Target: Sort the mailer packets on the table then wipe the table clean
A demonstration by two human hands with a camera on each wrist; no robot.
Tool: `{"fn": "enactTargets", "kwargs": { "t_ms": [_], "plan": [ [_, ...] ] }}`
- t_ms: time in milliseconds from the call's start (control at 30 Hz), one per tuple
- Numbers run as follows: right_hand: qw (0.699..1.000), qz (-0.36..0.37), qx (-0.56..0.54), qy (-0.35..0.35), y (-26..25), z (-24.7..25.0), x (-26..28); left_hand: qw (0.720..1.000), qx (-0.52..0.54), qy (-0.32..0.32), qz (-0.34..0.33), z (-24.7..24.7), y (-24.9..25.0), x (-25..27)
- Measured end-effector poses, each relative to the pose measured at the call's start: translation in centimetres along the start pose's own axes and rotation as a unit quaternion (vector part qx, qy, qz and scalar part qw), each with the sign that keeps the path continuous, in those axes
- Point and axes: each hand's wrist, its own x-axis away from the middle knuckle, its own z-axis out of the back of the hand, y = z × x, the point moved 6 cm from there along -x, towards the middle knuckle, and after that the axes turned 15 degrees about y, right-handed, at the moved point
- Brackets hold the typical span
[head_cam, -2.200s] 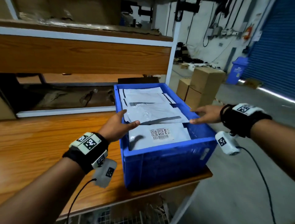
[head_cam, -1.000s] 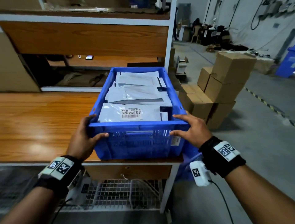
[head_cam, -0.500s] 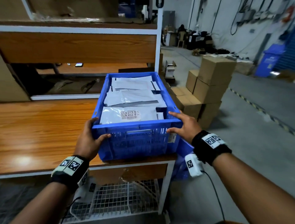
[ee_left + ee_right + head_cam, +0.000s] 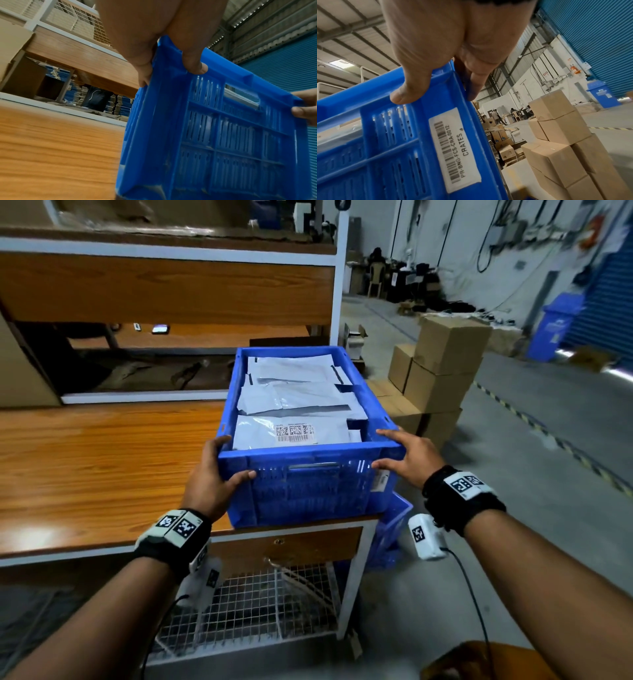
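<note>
A blue crate [image 4: 308, 491] stands on the right end of the wooden table [image 4: 102, 460], its near wall at the table's front edge. Several white mailer packets [image 4: 291, 402] lie flat inside; the nearest carries a barcode label. My left hand [image 4: 227, 462] grips the near left corner, thumb [image 4: 195, 65] on the front wall and fingers round the side. My right hand [image 4: 394, 453] grips the near right corner, thumb [image 4: 406, 93] on the front above the crate's sticker [image 4: 453, 148], fingers down the side wall.
A wood-fronted shelf unit [image 4: 164, 289] rises behind the table. Stacked cardboard boxes [image 4: 442, 371] stand on the floor to the right. A second blue crate [image 4: 394, 529] sits low beside the table leg. A wire mesh rack [image 4: 257, 611] hangs under the table.
Both hands came off the packets and far rim and took hold of the crate's near corners. The view has backed away from the table. In the last half second little moved.
</note>
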Motion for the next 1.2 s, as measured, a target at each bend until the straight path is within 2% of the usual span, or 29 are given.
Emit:
{"fn": "enactTargets", "kwargs": {
  "t_ms": [200, 333, 467, 533, 633, 733, 900, 1100, 1200],
  "plan": [
    [1.000, -0.002, 0.005, -0.020, -0.1, 0.1, 0.0, 1.000, 0.004, 0.010, 0.017, -0.1, 0.3, 0.2],
    [1.000, 0.003, -0.019, -0.003, 0.2, 0.6, 0.3, 0.999, 0.001, 0.039, -0.005, 0.2, 0.6, 1.2],
    [0.999, 0.011, -0.015, -0.031, 0.0, 0.6, 0.4, 1.000, -0.016, 0.011, -0.001, 0.2, 1.0, 1.0],
    [0.998, 0.016, 0.042, -0.044, 0.4, 0.7, 0.4, 0.999, -0.045, 0.000, -0.011, 0.4, 1.4, 1.2],
    [0.972, 0.125, 0.199, 0.021, -0.3, 1.3, 0.9, 0.984, -0.155, 0.042, -0.072, 1.0, 2.4, 2.1],
    [0.957, 0.196, 0.210, 0.034, -2.4, -0.1, 2.1, 0.955, -0.256, 0.015, -0.148, -0.3, 3.3, 3.0],
    [0.966, 0.154, 0.205, 0.025, -2.7, -1.6, 1.8, 0.953, -0.264, 0.006, -0.148, -0.7, 2.8, 2.3],
    [0.964, 0.170, 0.198, 0.044, -2.8, -1.6, 1.9, 0.943, -0.304, -0.010, -0.135, -0.2, 3.4, 2.4],
    [0.968, 0.154, 0.195, 0.017, -3.1, -1.5, 2.0, 0.938, -0.326, -0.039, -0.115, 0.0, 3.7, 2.5]
  ]
}}
